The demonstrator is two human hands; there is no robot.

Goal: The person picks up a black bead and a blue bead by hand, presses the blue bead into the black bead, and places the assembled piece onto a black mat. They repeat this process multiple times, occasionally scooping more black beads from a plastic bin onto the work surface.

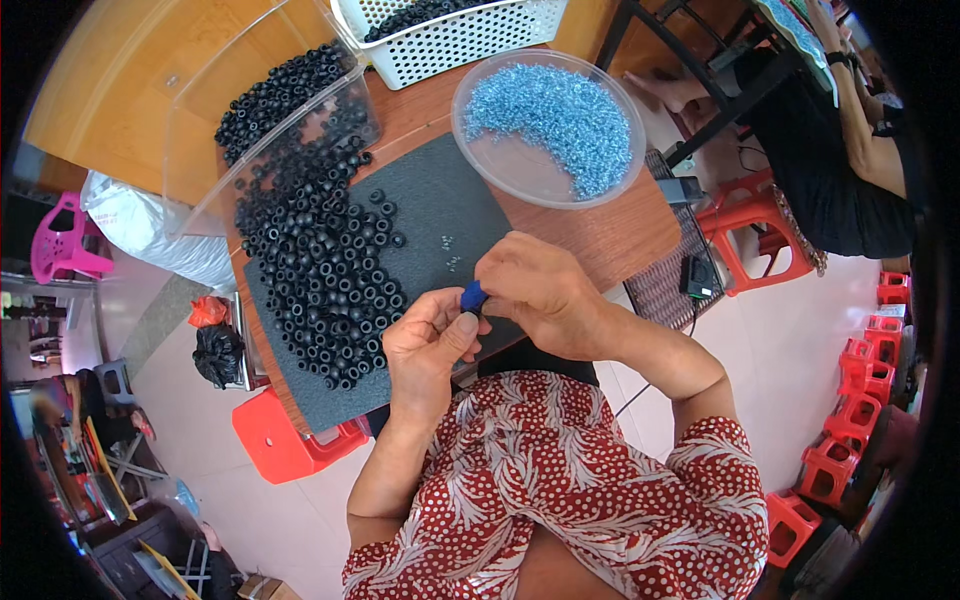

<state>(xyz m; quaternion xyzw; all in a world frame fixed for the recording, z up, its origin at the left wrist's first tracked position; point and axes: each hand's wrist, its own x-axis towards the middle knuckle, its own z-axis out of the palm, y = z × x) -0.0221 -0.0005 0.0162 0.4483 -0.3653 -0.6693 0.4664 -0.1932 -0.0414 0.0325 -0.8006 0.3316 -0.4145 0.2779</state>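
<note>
My left hand (425, 340) and my right hand (540, 295) meet at the near edge of a dark grey mat (440, 190), fingers closed together in a pinch. Between the fingertips shows a small dark blue piece (473, 296); whether it is held or covers a fingertip I cannot tell. Anything smaller in the pinch is hidden. Left of my hands, a heap of black ring-shaped parts (315, 265) spreads over the mat. A few tiny clear pieces (449, 252) lie just beyond my fingers. Farther right, a round clear plastic lid (465, 140) holds many small light-blue pieces.
A clear plastic bin (190, 130) lies tipped with black rings spilling out. Behind it stands a white perforated basket (460, 50) with more rings. Red stools (275, 440) stand below the table (625, 225) and along the right. Another person's arm (865, 130) shows at upper right.
</note>
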